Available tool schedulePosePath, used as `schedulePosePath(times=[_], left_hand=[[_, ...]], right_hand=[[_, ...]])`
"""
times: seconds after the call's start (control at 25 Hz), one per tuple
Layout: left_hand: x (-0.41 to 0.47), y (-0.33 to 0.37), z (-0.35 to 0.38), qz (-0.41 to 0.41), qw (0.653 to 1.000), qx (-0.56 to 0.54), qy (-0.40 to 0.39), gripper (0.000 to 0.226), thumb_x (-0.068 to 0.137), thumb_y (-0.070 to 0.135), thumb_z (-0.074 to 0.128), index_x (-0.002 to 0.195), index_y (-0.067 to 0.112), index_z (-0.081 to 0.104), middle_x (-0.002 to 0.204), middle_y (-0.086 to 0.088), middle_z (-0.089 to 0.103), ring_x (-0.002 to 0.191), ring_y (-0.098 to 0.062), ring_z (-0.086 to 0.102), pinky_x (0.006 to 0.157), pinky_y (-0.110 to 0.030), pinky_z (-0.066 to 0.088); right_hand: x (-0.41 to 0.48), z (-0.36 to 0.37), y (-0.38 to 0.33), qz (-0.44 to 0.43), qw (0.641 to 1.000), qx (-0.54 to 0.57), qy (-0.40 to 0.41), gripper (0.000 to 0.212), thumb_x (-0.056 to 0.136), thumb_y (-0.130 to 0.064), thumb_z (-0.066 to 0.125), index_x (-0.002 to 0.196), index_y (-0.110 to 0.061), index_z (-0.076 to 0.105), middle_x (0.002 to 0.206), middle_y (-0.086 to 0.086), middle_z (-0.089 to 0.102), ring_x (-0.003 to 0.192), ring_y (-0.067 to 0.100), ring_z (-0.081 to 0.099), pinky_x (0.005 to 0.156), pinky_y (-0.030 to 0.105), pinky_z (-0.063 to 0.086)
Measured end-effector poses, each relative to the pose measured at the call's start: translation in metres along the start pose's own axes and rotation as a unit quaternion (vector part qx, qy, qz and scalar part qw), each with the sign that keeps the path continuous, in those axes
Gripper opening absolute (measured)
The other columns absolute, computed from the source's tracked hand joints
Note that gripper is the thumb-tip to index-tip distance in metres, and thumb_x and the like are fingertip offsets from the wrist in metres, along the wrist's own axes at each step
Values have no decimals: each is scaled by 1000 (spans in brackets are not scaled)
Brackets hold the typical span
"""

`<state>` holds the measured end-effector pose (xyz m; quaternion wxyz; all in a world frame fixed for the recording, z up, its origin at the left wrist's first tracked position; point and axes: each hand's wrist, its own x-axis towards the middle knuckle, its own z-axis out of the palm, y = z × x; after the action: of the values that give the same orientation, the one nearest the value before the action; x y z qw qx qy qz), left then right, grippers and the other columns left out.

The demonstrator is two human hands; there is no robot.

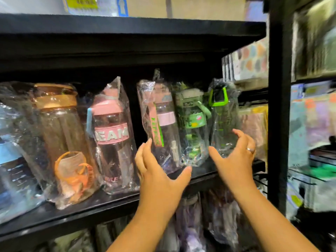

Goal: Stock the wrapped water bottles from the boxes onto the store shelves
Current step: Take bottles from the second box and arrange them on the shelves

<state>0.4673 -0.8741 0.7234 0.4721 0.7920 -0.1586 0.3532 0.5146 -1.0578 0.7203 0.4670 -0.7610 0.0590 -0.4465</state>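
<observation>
Hands: left hand [156, 171] and right hand [234, 157] spread, grasping nothing, flanking the green bottle [193, 124]; contact with wraps unclear | Progress: wrapped bottles [111, 139] upright along black shelf [81, 211], left and right of it; boxes unseen, likely partway | Materials: crinkly glossy film; clear rigid cylinders; matte shelf

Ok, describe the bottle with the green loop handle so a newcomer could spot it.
On the black shelf of wrapped bottles, go to the right end, by the black upright post. The last bottle, behind the right hand, is clear and, unlike its green-bodied neighbour, has a bright green loop handle.
</observation>
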Motion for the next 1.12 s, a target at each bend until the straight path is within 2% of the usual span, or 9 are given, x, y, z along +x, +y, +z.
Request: schedulePosePath(times=[0.12, 0.28, 0.4, 0.52, 0.64, 0.76, 0.88, 1.0, 1.12], left_hand=[[23, 0, 24, -118, 993, -9, 13, 116, 75, 38, 84, 157, 26, 2, 161, 0, 10, 146, -25, 26, 108, -34, 29], [46, -12, 37, -171, 985, -19, 26, 121, 74, 41, 85, 156, 28, -2, 159, -11, 24, 138, -32, 37, 108, -42, 35], [52, -17, 40, -185, 982, -14, 33, 116, 76, 37, 84, 155, 28, -1, 153, -15, 33, 128, -31, 47, 98, -38, 40], [57, -22, 43, -196, 979, -16, 42, 114, 75, 37, 85, 154, 28, 2, 147, -12, 44, 118, -31, 54, 96, -40, 45], [67, -26, 47, -212, 976, -16, 48, 114, 71, 37, 87, 152, 22, 9, 137, -10, 54, 115, -33, 58, 99, -47, 47], [64, -28, 45, -210, 976, 14, 59, 110, 68, 43, 86, 149, 23, 14, 130, -9, 58, 111, -34, 60, 96, -50, 49], [55, -29, 39, -197, 977, 27, 78, 107, 67, 47, 83, 148, 27, 17, 123, -7, 61, 109, -34, 61, 93, -50, 51], [52, -30, 36, -191, 977, 25, 88, 103, 69, 42, 85, 147, 24, 20, 126, -7, 60, 112, -34, 60, 95, -50, 49], [50, -29, 38, -185, 978, 27, 89, 98, 71, 43, 84, 145, 26, 22, 130, -8, 59, 114, -35, 59, 94, -51, 49]], right_hand=[[34, -5, 16, 55, 997, -2, -60, 100, 79, -39, 79, 153, -19, 14, 156, 9, 14, 141, 29, 24, 105, 44, 35], [73, -7, 27, 92, 987, -3, -130, 116, 74, -50, 80, 154, -29, 0, 159, 10, 19, 142, 31, 29, 105, 46, 37], [74, -8, 33, 106, 990, 9, -93, 114, 73, -48, 82, 154, -28, 4, 159, 11, 22, 143, 33, 27, 109, 49, 33], [46, -3, 33, 12, 1000, -15, 13, 96, 76, -45, 79, 150, -25, 22, 151, 9, 26, 138, 30, 23, 112, 52, 31], [26, 2, 26, -24, 999, -41, -1, 83, 78, -45, 76, 145, -24, 32, 146, 4, 28, 131, 23, 22, 108, 50, 31], [13, 4, 16, -59, 997, -33, 41, 70, 77, -41, 76, 137, -22, 45, 136, 4, 38, 122, 20, 27, 105, 49, 31], [7, 10, 4, -83, 995, -41, -33, 65, 79, -42, 75, 135, -21, 49, 132, 3, 45, 124, 26, 41, 105, 45, 37], [12, 20, -11, -18, 984, -97, -146, 86, 82, -55, 69, 150, -20, 29, 147, 6, 38, 135, 28, 39, 109, 46, 35], [15, 28, -24, 13, 978, -164, -132, 94, 82, -62, 63, 154, -21, 19, 149, 5, 36, 137, 29, 34, 106, 48, 29]])
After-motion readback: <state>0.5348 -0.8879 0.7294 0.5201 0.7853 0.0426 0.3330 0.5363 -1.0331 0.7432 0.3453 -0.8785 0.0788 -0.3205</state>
